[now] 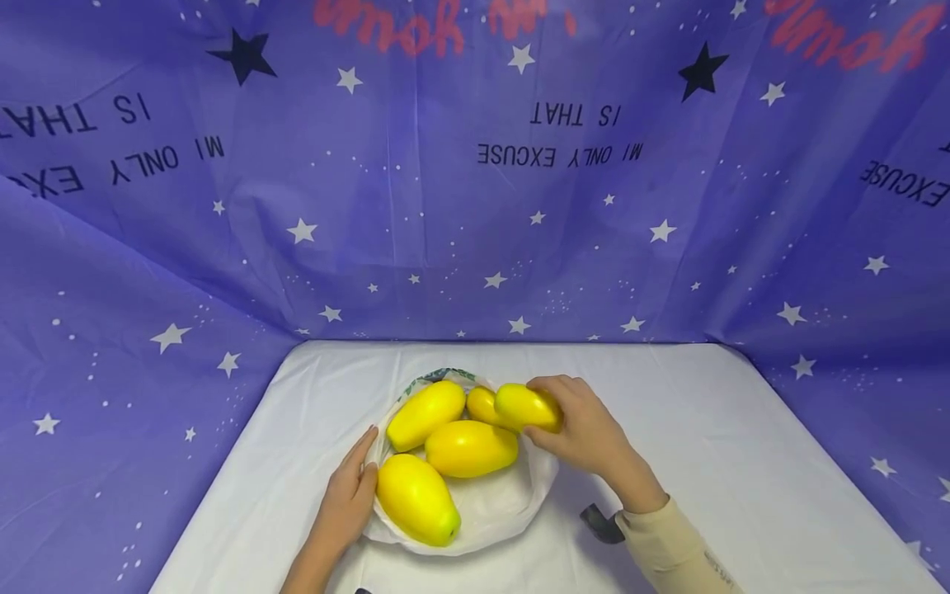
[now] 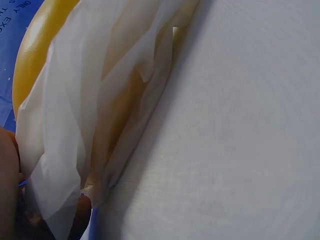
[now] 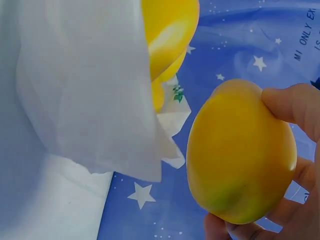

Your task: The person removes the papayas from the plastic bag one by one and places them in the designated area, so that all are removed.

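— Yellow, smooth, glossy: five mangoes in all. Four [image 1: 471, 448] lying in the opened white plastic bag [image 1: 512, 507], spread flat on the white table [image 1: 742, 462]. One at the near left [image 1: 417, 498], by the bag's edge; one in the middle; one long one toward the far left [image 1: 425, 414]; one small one at the back [image 1: 482, 404], half hidden.

— And the fifth?

— Held mango [image 1: 528, 407], lifted at the bag's far right rim, touching the small back one or just over it; cannot tell which. Gripped by the right hand [image 1: 586, 433], fingers curled over the top and thumb beneath. Seen close from the right wrist as well: same mango [image 3: 241, 152], fingertips [image 3: 292, 105] wrapped round its upper side, greenish tinge near the lower end, bag hanging just to the left.

— Left hand?

— Left hand [image 1: 349, 495] laid at the bag's near left edge, fingers straight, pressing or holding the plastic down beside the nearest mango. From the left wrist, only crumpled white plastic [image 2: 90, 125] with yellow showing through. Whether a pinch on the plastic: cannot tell.

— Around all that?

— Cream sleeve [image 1: 671, 549] on the right arm. Purple cloth [image 1: 475, 206] with white stars and printed lettering behind and on both sides of the table.
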Action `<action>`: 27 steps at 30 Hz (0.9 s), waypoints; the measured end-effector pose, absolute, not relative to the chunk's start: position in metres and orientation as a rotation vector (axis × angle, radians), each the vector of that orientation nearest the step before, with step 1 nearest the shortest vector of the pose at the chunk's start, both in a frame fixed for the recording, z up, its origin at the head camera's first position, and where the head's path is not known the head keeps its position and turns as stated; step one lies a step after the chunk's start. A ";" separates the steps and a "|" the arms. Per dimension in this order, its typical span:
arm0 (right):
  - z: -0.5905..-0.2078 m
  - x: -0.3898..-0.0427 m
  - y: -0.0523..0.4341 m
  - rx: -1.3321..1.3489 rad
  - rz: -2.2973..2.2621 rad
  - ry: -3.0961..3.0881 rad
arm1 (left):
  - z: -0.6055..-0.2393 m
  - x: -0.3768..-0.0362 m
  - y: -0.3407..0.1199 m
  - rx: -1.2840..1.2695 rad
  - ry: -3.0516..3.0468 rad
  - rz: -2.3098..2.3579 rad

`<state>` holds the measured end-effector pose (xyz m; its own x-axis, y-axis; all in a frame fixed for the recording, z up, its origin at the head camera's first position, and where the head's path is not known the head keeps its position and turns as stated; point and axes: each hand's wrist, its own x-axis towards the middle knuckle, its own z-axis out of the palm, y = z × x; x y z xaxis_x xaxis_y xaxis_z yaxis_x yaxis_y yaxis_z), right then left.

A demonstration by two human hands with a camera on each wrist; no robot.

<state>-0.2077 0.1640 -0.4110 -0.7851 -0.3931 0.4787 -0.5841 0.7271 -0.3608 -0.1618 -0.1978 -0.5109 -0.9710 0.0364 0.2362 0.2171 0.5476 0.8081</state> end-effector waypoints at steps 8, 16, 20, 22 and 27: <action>-0.415 -0.215 0.170 0.711 0.700 -2.577 | -0.510 -0.162 -0.197 -0.204 -2.595 -1.392; -0.421 -0.220 0.176 0.664 0.700 -2.583 | -0.510 -0.162 -0.198 -0.197 -2.600 -1.411; -0.423 -0.220 0.178 0.618 0.710 -2.602 | -0.511 -0.162 -0.197 -0.190 -2.596 -1.417; -0.423 -0.220 0.179 0.591 0.711 -2.616 | -0.511 -0.161 -0.197 -0.189 -2.593 -1.422; -0.427 -0.222 0.183 0.535 0.713 -2.648 | -0.510 -0.161 -0.197 -0.184 -2.601 -1.424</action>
